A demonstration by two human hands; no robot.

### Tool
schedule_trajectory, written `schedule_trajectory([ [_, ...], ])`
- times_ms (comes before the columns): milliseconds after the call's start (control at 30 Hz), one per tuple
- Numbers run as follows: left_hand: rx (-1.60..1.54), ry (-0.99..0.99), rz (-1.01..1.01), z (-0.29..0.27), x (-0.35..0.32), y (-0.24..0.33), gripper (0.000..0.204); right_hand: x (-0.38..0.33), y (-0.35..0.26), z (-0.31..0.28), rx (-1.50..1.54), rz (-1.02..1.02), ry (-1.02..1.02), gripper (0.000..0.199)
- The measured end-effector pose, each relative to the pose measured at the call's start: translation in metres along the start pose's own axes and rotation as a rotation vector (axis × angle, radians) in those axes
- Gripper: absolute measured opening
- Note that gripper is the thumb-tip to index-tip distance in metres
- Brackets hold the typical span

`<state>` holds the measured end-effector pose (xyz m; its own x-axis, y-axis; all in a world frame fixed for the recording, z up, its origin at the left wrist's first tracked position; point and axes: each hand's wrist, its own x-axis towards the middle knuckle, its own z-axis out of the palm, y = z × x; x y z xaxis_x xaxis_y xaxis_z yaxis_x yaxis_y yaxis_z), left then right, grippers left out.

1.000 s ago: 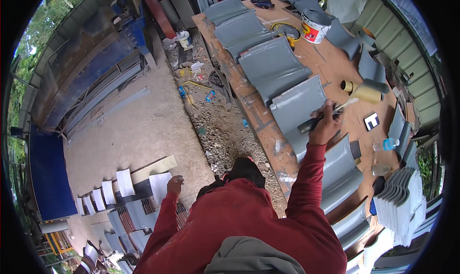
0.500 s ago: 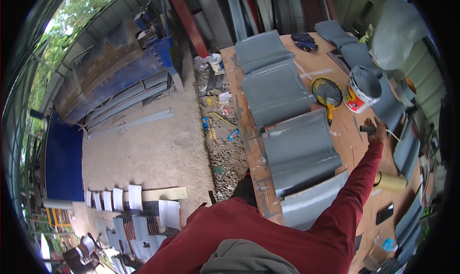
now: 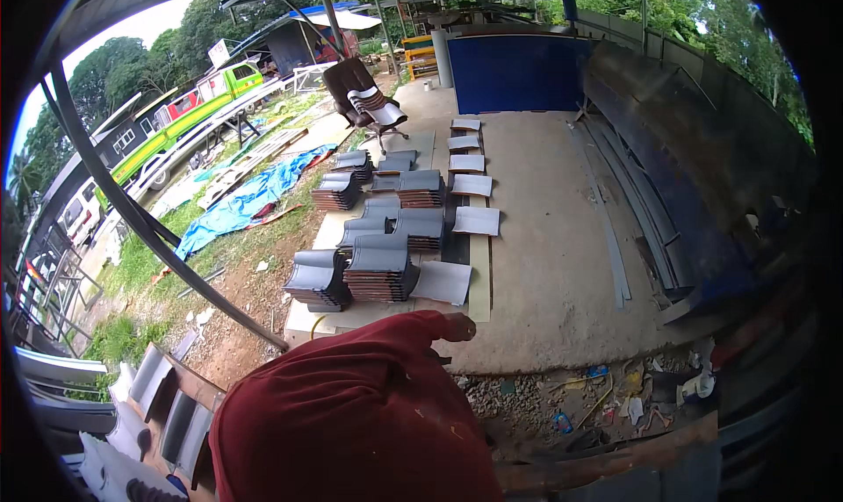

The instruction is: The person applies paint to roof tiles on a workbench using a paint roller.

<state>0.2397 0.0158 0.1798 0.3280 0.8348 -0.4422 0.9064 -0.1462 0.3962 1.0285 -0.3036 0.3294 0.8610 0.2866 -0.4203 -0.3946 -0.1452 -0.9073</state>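
My left hand (image 3: 460, 328) sticks out of a dark red sleeve (image 3: 378, 353) near the middle of the view, in front of the concrete floor. It is small and dim, and its fingers cannot be told apart. Closest beyond it lies a pale curved roof tile (image 3: 442, 282), with a gap between them. Beside that tile stand stacks of grey curved roof tiles (image 3: 380, 267), their edges reddish brown. My right hand is out of view.
A row of pale tiles (image 3: 472, 186) runs away beside the stacks. An office chair (image 3: 360, 98) holds more tiles. A metal post (image 3: 149, 221) slants at left. Grey tiles (image 3: 183, 421) lie lower left. Gravel with litter (image 3: 562, 405) borders the concrete; a blue panel (image 3: 518, 73) stands behind.
The view has swung left, away from the worktable with its tiles and paint bucket, toward the floor stacks and yard. My right hand, which was over the table at a dark object, has left the picture.
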Motion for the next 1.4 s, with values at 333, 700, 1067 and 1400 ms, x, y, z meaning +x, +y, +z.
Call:
schedule_trajectory([
  [333, 0.407, -0.638, -0.338, 0.062, -0.108, -0.162, 0.033, -0.010, -0.018, 0.008, -0.132, -0.057, -0.025, 0.030],
  [700, 0.064, -0.092, -0.392, 0.067, -0.093, -0.166, 0.025, -0.003, -0.045, -0.205, -0.231, -0.153, 0.250, 0.028],
  [1067, -0.132, -0.334, -0.389, -0.040, 0.063, -0.147, 0.026, -0.147, -0.077, -0.446, 0.173, -0.230, 0.466, 0.033],
  [1400, 0.685, -0.029, 0.318, -0.059, 0.223, 0.006, 0.013, -0.402, -0.109, -0.280, 0.209, -0.374, 0.786, 0.033],
])
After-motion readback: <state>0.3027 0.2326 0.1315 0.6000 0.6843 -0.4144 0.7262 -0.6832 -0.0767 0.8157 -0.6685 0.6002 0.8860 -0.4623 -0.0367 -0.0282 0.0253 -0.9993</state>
